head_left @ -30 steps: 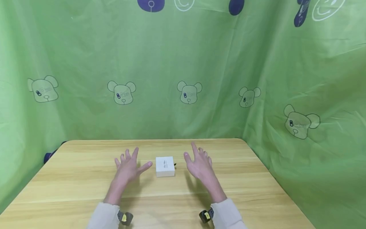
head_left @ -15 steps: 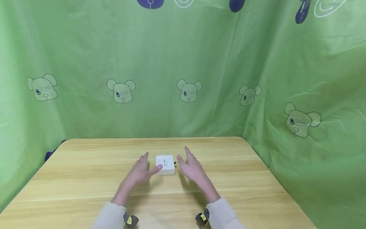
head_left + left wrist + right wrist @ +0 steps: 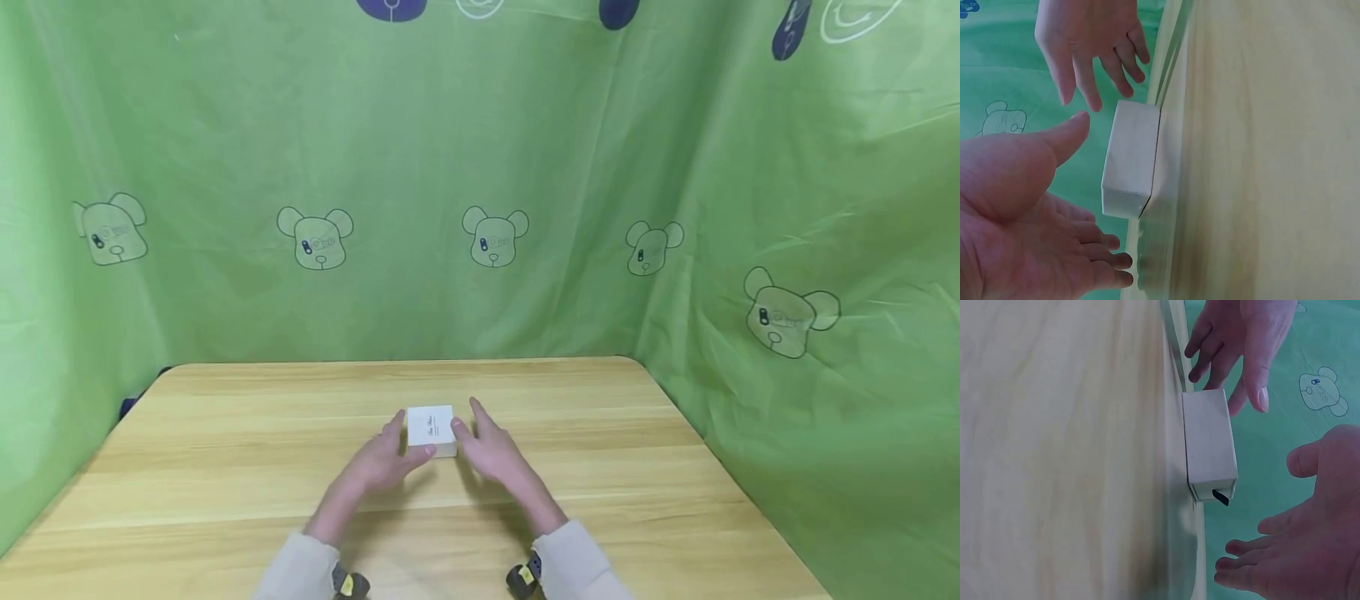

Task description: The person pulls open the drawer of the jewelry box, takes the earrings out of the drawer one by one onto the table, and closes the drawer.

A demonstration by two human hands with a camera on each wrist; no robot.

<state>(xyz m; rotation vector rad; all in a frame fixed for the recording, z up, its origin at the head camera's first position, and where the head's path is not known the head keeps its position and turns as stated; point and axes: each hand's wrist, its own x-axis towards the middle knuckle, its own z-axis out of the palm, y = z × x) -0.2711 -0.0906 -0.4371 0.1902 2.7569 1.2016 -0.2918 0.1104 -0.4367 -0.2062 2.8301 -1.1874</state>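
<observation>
A small white box (image 3: pixel 431 426) with dark lettering on its lid lies flat on the wooden table. From its right side a short black ribbon tab (image 3: pixel 1220 497) sticks out, seen in the right wrist view. Left of the box is my left hand (image 3: pixel 378 462), fingers extended and thumb spread in front of the box's near side. My right hand (image 3: pixel 491 452) is close by on the right, its thumb near the box's right edge. Both wrist views show palms facing the box (image 3: pixel 1130 156) with gaps, so neither hand grips it.
The light wooden table (image 3: pixel 225 467) extends around the box on all sides. Behind it and along the right hangs a green curtain (image 3: pixel 405 300) printed with bear heads. A dark object (image 3: pixel 129 407) shows beyond the table's left edge.
Both hands have moved inward from either side toward the box, the left one rightward and the right one leftward. The box stays in place on the table.
</observation>
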